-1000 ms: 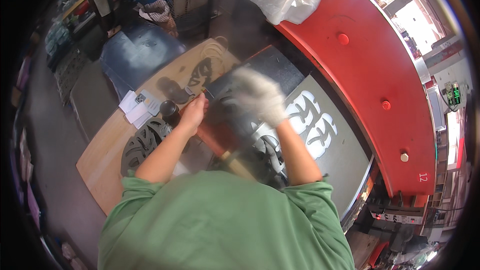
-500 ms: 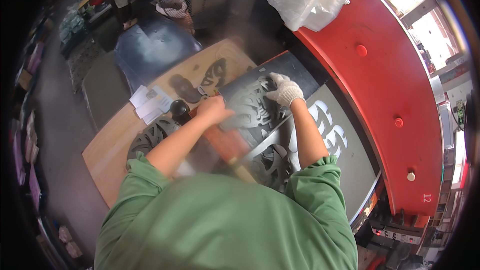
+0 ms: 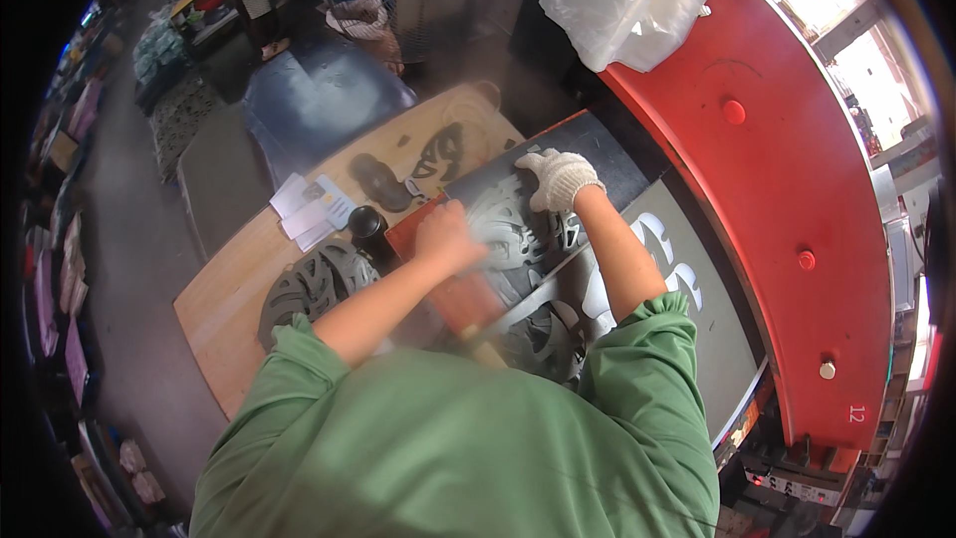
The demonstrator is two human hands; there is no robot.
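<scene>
A grey sheet of curved cut-out shapes (image 3: 503,229) lies on a dark slab (image 3: 597,144) with an orange-red edge, between my two hands. My bare left hand (image 3: 448,242) is at the left side of the sheet, over the orange-red surface (image 3: 466,304). Motion smears its fingers, so their grip is unclear. My right hand (image 3: 562,181), in a whitish knitted glove, is at the sheet's far right part. Its thumb and fingers are apart, with the tips at the dark slab and the sheet's edge.
More grey cut-out pieces (image 3: 319,284) lie on the wooden board (image 3: 229,289), beside a black round-topped object (image 3: 367,223) and paper slips (image 3: 311,211). White curved shapes (image 3: 682,284) rest on a grey surface at right. A red machine beam (image 3: 767,179) arcs along the right; a blue seat (image 3: 319,100) stands beyond.
My left hand has moved right and slightly nearer, toward the grey sheet. My right hand has shifted slightly, its fingers spread differently. The whole view has shifted a little right and down.
</scene>
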